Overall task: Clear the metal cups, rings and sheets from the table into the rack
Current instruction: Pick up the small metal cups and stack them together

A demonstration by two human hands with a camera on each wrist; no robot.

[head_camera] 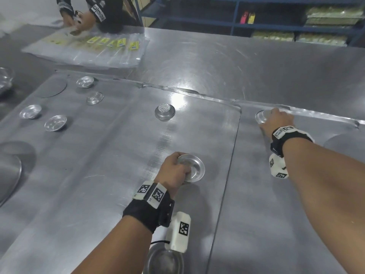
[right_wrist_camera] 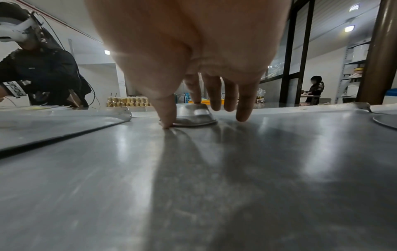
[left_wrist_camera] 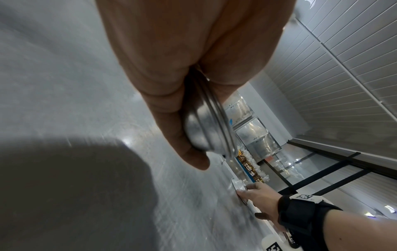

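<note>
Shiny round cup [head_camera: 194, 169] (left hand [head_camera: 173, 171])

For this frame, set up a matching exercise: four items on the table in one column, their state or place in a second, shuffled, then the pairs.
Items
1. cup stack
2. upside-down cup
3. flat metal disc
4. clear bags with yellow labels

States
A. lying at the far left of the table
B. touched by the right hand
C. handled by another person
D. gripped by the left hand

Pairs: 1-D, 2-B, 3-A, 4-C
</note>
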